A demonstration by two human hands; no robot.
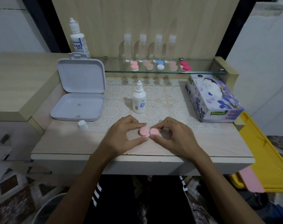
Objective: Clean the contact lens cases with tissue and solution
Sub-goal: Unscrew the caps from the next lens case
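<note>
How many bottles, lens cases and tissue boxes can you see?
Bottles: 6
Lens cases: 6
Tissue boxes: 1
Total: 13

left hand (pixel 121 135) + right hand (pixel 174 136) pinch pink lens case (pixel 148 132) | solution bottle (pixel 138 101) behind

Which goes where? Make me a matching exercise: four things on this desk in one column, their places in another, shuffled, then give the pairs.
Things:
1. tissue box
2. small solution bottle
3. pink lens case
4. loose white cap

Places:
A. held between both hands at the desk's front
B. far right of the desk
C. middle of the lace mat
D. just in front of the open white box

Pairs: 1-B, 2-C, 3-A, 4-D
</note>
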